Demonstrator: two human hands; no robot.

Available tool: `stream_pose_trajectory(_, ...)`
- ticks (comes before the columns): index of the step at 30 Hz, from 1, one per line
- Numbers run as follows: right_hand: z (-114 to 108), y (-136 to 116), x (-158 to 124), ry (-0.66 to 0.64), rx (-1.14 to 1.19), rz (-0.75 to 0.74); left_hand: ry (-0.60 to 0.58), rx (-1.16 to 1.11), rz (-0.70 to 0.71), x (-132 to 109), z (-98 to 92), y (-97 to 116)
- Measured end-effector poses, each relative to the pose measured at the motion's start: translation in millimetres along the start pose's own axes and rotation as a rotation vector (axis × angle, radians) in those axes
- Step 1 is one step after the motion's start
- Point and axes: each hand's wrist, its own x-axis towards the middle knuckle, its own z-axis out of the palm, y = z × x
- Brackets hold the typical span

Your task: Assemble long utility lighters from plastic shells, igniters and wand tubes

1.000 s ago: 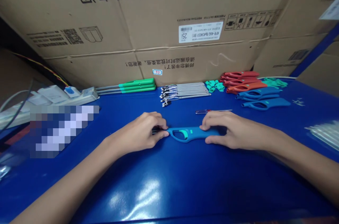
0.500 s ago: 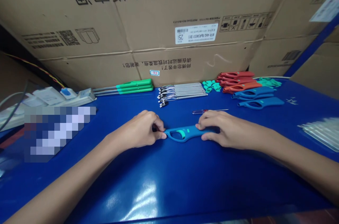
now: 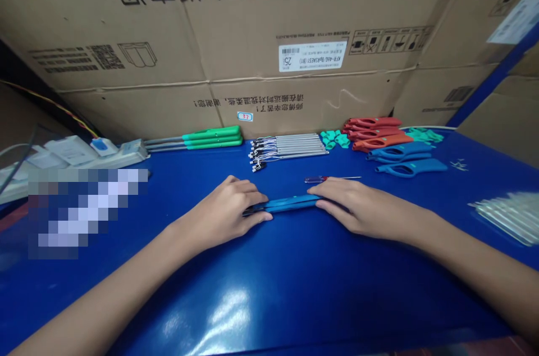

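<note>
Left hand (image 3: 236, 205) and right hand (image 3: 356, 207) pinch one blue handle (image 3: 290, 204)!
Far left, green-handled rods (image 3: 204, 138) look assembled; far right, loose handles (image 3: 415, 150) don't.

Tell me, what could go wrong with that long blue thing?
The blue handle is held narrow edge up, near its two ends, so it might twist or slip in the left grip or the right grip. The screwdriver lies close beyond the right grip's fingers, so a small move that way could bump it.
</note>
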Motion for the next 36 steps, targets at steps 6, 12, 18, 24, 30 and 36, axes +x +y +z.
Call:
stream_pose_trajectory(6,-7,-2,3,-0.05,0.122,0.012,0.015,-0.014,0.04,-5,-3.6,0)
stream_pose_trajectory(12,-13,-4,5,-0.091,0.196,0.009,-0.006,-0.057,0.089,-6,-9.1,1)
stream_pose_trajectory(18,-12,-3,2,-0.119,0.192,0.062,-0.053,-0.101,0.087,-7,-13.2,2)
stream_pose_trajectory(24,-10,0,0,-0.115,0.175,0.084,-0.057,-0.123,0.066,-6,-11.6,2)
stream_pose_trajectory(30,-12,-2,0,-0.138,0.176,0.11,-0.073,-0.154,0.036,-7,-11.8,0)
stream_pose_trajectory(36,-9,-1,-1,-0.125,0.16,0.082,-0.071,-0.156,0.023,-6,-11.5,-1)
